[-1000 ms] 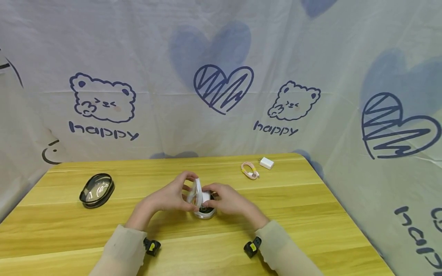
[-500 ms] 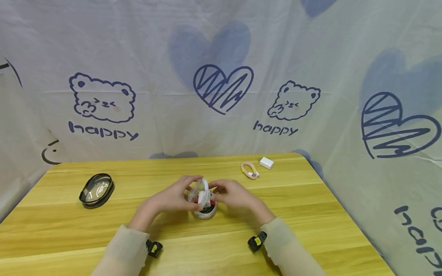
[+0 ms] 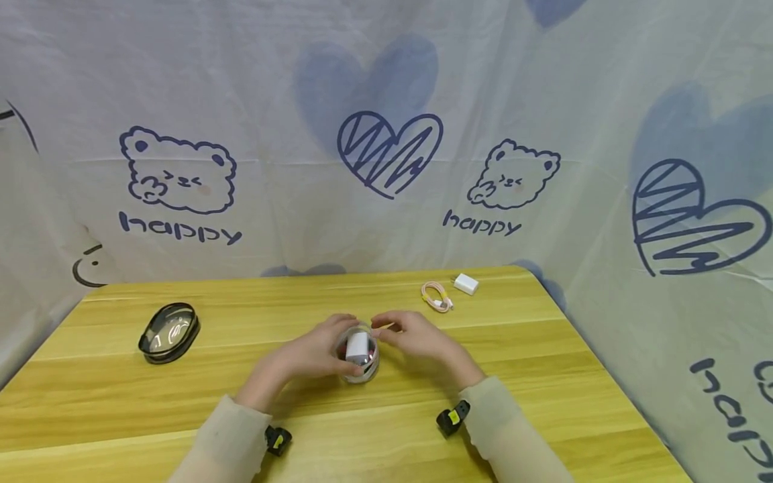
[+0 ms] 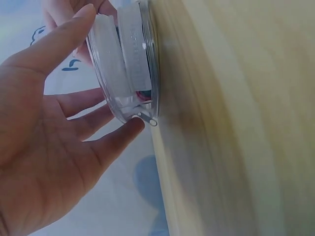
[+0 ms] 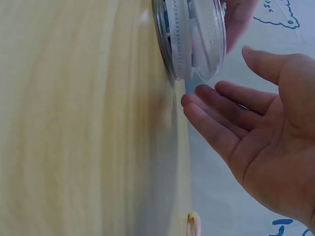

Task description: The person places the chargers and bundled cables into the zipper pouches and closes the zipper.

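Apparently at the closing step, the left hand [image 3: 308, 352] curls round the clear case [image 4: 111, 64], in from the counter's [image 3: 386, 436] far edge, while the right hand [image 3: 418, 335] (fingers relaxed, holding nothing) hovers beside, the next move probably needing the zip pull [image 4: 146, 119].

At 9 o'clock the left hand [image 3: 311, 352] grips the rim of the round clear case [image 3: 371, 369] and bars that side. The right hand [image 3: 418, 337] obstructs 2 to 3 o'clock, just beside it. Bare tabletop [image 3: 362, 429] leaves passage at 6 o'clock, between the sleeves [image 3: 232, 436], and at 12, as far as the curtain [image 3: 290, 201]. A coiled cable [image 3: 441, 306] and white adapter [image 3: 466, 284] obstruct farther out at 2.
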`<control>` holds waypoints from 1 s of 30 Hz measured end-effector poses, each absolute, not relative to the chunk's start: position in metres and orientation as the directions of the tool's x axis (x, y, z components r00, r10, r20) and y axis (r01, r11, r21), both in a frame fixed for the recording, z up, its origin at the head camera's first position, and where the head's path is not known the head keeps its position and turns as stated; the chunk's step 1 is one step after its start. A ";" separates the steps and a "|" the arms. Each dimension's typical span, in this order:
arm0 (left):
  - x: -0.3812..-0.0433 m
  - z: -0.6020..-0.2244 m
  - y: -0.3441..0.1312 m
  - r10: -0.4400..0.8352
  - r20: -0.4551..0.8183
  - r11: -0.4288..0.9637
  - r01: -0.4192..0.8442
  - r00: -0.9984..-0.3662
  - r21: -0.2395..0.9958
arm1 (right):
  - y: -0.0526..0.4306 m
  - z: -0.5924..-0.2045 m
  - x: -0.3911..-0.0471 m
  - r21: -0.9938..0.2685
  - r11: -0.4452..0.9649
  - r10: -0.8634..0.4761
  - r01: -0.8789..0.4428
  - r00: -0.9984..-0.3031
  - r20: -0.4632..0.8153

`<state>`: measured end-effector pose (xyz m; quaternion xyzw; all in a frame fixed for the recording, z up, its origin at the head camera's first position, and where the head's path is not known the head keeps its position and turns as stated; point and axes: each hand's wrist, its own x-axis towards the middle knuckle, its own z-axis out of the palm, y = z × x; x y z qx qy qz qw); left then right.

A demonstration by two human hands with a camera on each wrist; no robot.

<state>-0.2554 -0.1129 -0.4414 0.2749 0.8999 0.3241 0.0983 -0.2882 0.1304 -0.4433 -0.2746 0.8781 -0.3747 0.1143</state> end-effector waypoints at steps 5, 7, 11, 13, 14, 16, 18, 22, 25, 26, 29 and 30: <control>-0.256 -0.443 -0.109 0.576 -0.007 0.631 0.439 -0.817 0.640 | 0.128 -0.446 -0.289 -0.720 0.566 -0.609 -0.402 -0.792 -0.037; -0.256 -0.443 -0.108 0.575 -0.009 0.628 0.434 -0.818 0.646 | 0.127 -0.447 -0.289 -0.728 0.559 -0.617 -0.396 -0.785 -0.047; -0.255 -0.442 -0.107 0.568 -0.023 0.629 0.416 -0.823 0.657 | 0.127 -0.447 -0.288 -0.732 0.565 -0.614 -0.382 -0.787 -0.064; -0.254 -0.442 -0.107 0.560 -0.029 0.631 0.403 -0.828 0.663 | 0.127 -0.447 -0.288 -0.728 0.570 -0.614 -0.381 -0.787 -0.068; -0.254 -0.442 -0.107 0.554 -0.034 0.633 0.394 -0.832 0.666 | 0.127 -0.448 -0.288 -0.725 0.573 -0.613 -0.382 -0.787 -0.070; -0.253 -0.441 -0.107 0.536 -0.041 0.641 0.375 -0.843 0.670 | 0.127 -0.448 -0.288 -0.723 0.576 -0.613 -0.381 -0.786 -0.074; -0.252 -0.441 -0.108 0.515 -0.039 0.652 0.362 -0.856 0.666 | 0.127 -0.449 -0.288 -0.723 0.576 -0.614 -0.382 -0.786 -0.075; -0.251 -0.441 -0.110 0.472 -0.027 0.671 0.339 -0.881 0.660 | 0.126 -0.449 -0.288 -0.724 0.577 -0.610 -0.378 -0.789 -0.074; -0.252 -0.440 -0.113 0.449 -0.020 0.680 0.328 -0.893 0.655 | 0.126 -0.449 -0.288 -0.731 0.574 -0.605 -0.369 -0.793 -0.074; -0.252 -0.440 -0.114 0.445 -0.018 0.683 0.327 -0.895 0.653 | 0.125 -0.449 -0.287 -0.733 0.575 -0.601 -0.364 -0.796 -0.076; -0.254 -0.439 -0.117 0.436 -0.025 0.695 0.319 -0.900 0.644 | 0.124 -0.450 -0.287 -0.739 0.573 -0.594 -0.355 -0.801 -0.076; -0.255 -0.439 -0.117 0.436 -0.029 0.697 0.317 -0.899 0.644 | 0.124 -0.450 -0.286 -0.740 0.574 -0.592 -0.351 -0.802 -0.079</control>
